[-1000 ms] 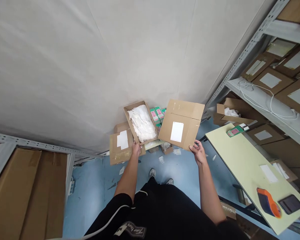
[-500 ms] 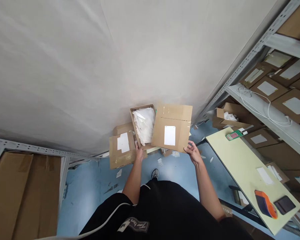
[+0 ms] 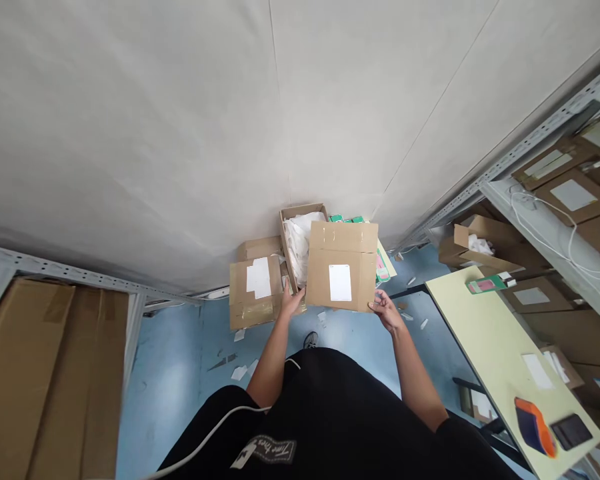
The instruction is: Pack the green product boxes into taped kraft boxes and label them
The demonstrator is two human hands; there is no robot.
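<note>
A flat cardboard box (image 3: 323, 273) with a white label hangs in front of me. My right hand (image 3: 386, 311) pinches its lower right corner. Close to its lower left edge is my left hand (image 3: 291, 301), fingers apart and thumb up; whether it touches the box is unclear. Behind lies an open carton (image 3: 286, 248) filled with white wrapping, partly covered by the held box. Left of that sits another cardboard box (image 3: 237, 283) with white labels. Green and pink packs (image 3: 381, 267) show behind the held box's right side.
On the right, a pale table (image 3: 485, 327) bears a green pack, paper, an orange and dark object and a black device. Shelves of cartons (image 3: 573, 195) stand beyond it. Large cartons (image 3: 55, 380) fill the left rack. Paper scraps (image 3: 239, 373) lie on the blue floor.
My left hand has let go of the open carton's edge and moved right to the held box. The held box has shifted, uncovering green packs behind it. The view has turned slightly.
</note>
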